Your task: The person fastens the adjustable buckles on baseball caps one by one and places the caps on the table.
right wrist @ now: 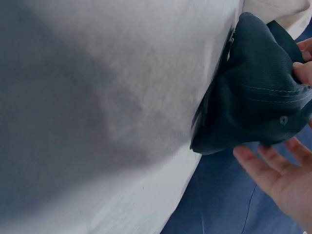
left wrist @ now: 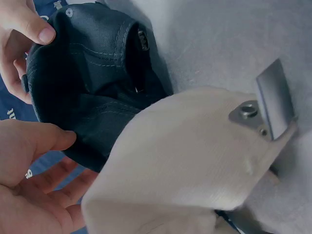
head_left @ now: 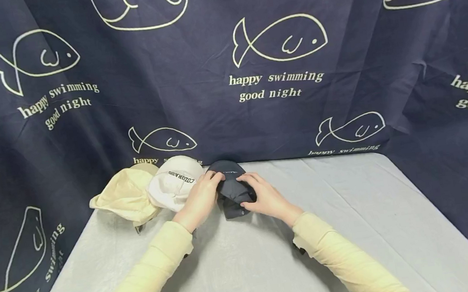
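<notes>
A dark navy cap (head_left: 235,184) with small lettering stands at the table's back edge between the two hands. My left hand (head_left: 201,195) grips its left side, thumb on the fabric and fingers behind, as the left wrist view shows. On the other side my right hand (head_left: 269,199) holds the cap, its thumb pressed on the crown. Stitching, an eyelet and the back opening with a metal buckle (left wrist: 142,40) show up close. Just left of it sits a white cap (head_left: 179,178) lettered COLORADO, partly covered by my left hand.
A cream cloth hat (head_left: 124,197) lies left of the white cap, with a beige piece (head_left: 144,167) behind it. Everything rests on a pale grey covered table (head_left: 248,269). A navy curtain (head_left: 209,81) with fish drawings hangs right behind the table's back edge.
</notes>
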Tool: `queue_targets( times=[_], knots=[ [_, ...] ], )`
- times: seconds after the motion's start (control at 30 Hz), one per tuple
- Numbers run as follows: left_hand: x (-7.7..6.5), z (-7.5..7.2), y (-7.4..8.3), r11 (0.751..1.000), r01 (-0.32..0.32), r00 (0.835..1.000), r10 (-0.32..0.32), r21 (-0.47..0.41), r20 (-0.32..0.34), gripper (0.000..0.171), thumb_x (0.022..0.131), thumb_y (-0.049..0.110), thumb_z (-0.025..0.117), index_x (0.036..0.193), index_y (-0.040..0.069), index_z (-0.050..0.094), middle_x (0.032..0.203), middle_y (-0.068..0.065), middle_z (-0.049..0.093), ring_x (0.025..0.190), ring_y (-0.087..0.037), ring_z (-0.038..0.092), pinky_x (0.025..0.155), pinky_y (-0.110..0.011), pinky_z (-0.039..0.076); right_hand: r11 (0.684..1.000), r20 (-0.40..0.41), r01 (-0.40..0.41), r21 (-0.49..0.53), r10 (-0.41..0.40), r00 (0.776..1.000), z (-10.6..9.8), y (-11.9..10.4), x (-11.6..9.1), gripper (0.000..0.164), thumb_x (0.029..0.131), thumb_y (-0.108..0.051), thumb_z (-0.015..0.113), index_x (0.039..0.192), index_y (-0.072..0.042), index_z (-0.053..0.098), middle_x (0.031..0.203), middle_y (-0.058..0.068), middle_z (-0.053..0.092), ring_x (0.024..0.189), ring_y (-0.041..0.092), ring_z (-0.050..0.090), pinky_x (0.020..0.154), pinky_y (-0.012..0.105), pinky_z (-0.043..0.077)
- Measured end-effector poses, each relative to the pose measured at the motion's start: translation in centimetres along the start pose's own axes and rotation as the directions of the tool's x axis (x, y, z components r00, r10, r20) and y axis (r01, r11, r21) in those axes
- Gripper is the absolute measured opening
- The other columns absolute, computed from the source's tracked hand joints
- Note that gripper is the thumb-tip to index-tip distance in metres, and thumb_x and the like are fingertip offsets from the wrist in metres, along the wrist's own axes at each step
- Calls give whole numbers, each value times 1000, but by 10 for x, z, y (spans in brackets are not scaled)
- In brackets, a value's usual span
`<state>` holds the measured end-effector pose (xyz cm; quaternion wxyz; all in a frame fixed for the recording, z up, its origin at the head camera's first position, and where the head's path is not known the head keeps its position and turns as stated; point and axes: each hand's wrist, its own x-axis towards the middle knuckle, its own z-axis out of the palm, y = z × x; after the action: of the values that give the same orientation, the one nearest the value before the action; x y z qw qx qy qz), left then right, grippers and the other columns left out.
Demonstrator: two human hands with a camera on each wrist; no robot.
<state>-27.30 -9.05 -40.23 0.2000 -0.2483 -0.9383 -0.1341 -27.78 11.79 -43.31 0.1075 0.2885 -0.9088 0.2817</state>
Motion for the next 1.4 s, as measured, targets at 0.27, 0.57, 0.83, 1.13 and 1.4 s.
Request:
queue_targets(
  times=[0.27, 0.57, 0.83, 1.13, 1.4],
  knots=[
    [6, -9, 0, 999, -2, 1000, 1, -40, -14, 32, 76, -5, 58, 101, 15, 56, 100, -4, 56, 95, -23, 55, 76, -36, 48, 996, -113, 84, 0, -83, 990, -11, 4, 3, 39, 73, -22, 70, 108, -18, 53, 105, -3, 53, 95, 11, 53, 69, 24, 48],
    [15, -16, -4, 997, -72, 995, 69, -39, -73, 21, 76, -2, 61, 91, 12, 59, 86, -3, 58, 81, -22, 60, 68, -34, 49, 990, -217, 133, 37, -122, 969, -20, 3, 8, 21, 75, -10, 66, 94, -11, 58, 87, -1, 58, 81, 12, 57, 58, 22, 51],
    [26, -18, -3, 994, -60, 990, 48, -92, -130, 16, 76, -1, 61, 85, 13, 60, 80, -1, 57, 76, -17, 59, 66, -31, 49, 992, -274, 128, 4, -122, 954, -38, 2, 15, 7, 79, -8, 63, 83, -11, 58, 79, -3, 55, 68, 8, 51, 55, 21, 45],
    [37, -22, 3, 991, -57, 977, 30, -123, -212, 14, 77, -1, 59, 83, 12, 60, 80, 0, 56, 75, -15, 57, 66, -28, 48, 991, -313, 136, 3, -128, 941, -64, 1, 26, 10, 78, -7, 64, 81, -13, 57, 78, -3, 58, 71, 10, 56, 56, 24, 51],
    [47, -32, 11, 990, -72, 958, 36, -119, -283, 15, 76, -1, 59, 82, 12, 61, 79, 0, 55, 73, -16, 58, 66, -30, 48, 983, -284, 168, -75, -182, 941, -88, -5, 29, 9, 78, -8, 65, 81, -13, 58, 79, -3, 59, 69, 10, 56, 58, 26, 48]
  ],
)
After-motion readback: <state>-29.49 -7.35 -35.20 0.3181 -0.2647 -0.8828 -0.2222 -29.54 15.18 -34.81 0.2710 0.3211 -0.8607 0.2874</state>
